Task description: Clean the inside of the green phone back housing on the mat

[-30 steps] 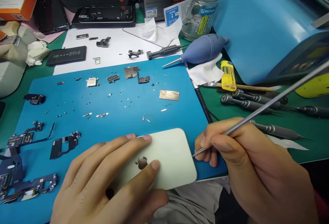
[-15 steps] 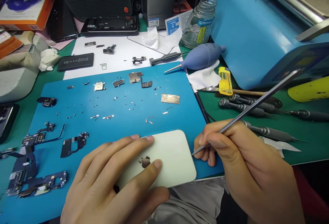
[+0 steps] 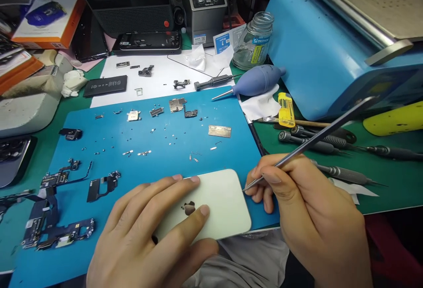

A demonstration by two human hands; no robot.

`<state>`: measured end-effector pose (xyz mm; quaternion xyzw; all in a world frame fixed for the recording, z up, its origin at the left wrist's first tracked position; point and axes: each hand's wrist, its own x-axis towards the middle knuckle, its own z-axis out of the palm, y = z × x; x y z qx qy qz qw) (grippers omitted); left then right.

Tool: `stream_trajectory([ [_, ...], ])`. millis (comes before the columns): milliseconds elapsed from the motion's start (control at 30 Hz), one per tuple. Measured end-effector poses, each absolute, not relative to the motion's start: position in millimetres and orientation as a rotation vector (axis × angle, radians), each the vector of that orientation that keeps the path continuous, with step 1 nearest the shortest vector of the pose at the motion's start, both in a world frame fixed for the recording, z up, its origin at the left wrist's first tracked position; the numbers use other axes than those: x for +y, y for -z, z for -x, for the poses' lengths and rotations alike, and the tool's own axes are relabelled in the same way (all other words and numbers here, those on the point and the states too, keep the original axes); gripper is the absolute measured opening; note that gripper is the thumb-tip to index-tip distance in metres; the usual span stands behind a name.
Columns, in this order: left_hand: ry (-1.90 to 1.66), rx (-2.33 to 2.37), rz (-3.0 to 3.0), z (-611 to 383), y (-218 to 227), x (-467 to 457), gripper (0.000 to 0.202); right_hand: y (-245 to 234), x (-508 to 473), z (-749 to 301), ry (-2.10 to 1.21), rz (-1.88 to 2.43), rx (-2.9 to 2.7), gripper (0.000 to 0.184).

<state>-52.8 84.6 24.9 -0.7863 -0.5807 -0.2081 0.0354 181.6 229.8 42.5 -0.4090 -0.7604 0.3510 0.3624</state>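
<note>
A pale green phone [image 3: 220, 200] lies back-up at the near edge of the blue work mat [image 3: 172, 164]. My left hand [image 3: 145, 239] lies over its left part, fingers flat and pressing it down. My right hand [image 3: 310, 217] is closed in a pen grip on a long metal pry tool [image 3: 310, 144]. The tool's tip touches the phone's right edge near the top corner.
Small screws, metal shields [image 3: 177, 105] and flex cables [image 3: 56, 226] are spread over the mat. A battery [image 3: 105, 86] lies on white paper behind. Right of the mat: screwdrivers [image 3: 317, 142], a yellow lighter [image 3: 286, 109], an air blower [image 3: 257, 80], a glass bottle [image 3: 253, 43], a blue machine [image 3: 333, 50].
The camera has tilted up, so everything sits lower in view. The tool's tip has crept slightly up the phone's right edge. My left hand still holds the phone down.
</note>
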Motion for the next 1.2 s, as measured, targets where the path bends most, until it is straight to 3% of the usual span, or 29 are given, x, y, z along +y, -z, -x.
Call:
stream_trajectory([
  [467,0.722,-1.791,2.353,49,-23,90,0.031,-50,230,-174,-0.956,1.068,-1.946,0.031],
  [700,0.678,-1.759,2.395,51,-18,90,0.038,-49,234,-174,-1.033,1.094,-1.876,0.034],
  [867,0.669,-1.831,2.374,47,-19,88,0.035,-43,231,-179,-1.109,1.052,-1.669,0.022],
  [1000,0.553,-1.873,2.36,45,-25,86,0.031,-45,229,-185,-1.148,1.035,-1.559,0.023],
  [1200,0.435,-1.728,2.512,57,-34,71,0.046,-55,236,-182,-1.37,1.027,-1.652,0.033],
])
